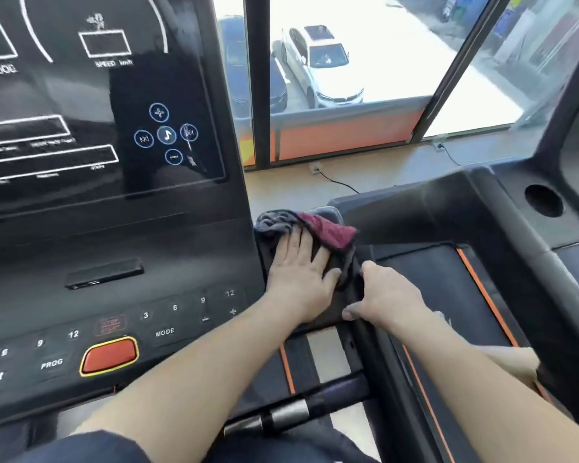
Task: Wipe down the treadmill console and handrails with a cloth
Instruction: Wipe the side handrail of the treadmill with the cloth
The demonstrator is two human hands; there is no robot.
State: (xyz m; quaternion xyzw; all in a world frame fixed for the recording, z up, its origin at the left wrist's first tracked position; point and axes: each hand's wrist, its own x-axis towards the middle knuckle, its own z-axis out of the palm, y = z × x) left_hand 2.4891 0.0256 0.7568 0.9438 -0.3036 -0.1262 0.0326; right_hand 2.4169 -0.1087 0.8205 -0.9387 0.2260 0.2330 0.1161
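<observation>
A grey and maroon cloth [328,230] lies bunched on the black right side panel [318,319] of the treadmill console, just right of the button deck. My left hand [298,275] lies flat on the cloth, fingers spread, pressing it down. My right hand [386,295] grips the black right handrail [378,355] at the cloth's lower edge, thumb touching the fabric. The console [114,255] fills the left of the view, with a dark screen [97,95] above it. A short black grip bar with silver sensor plates [288,412] sits low in the middle.
An orange stop button [109,355] and a dark phone [104,272] sit on the console deck. A neighbouring treadmill with a cup hole [543,200] stands at right. Behind are window frames [256,78], a floor socket with a cable [335,180], and parked cars outside.
</observation>
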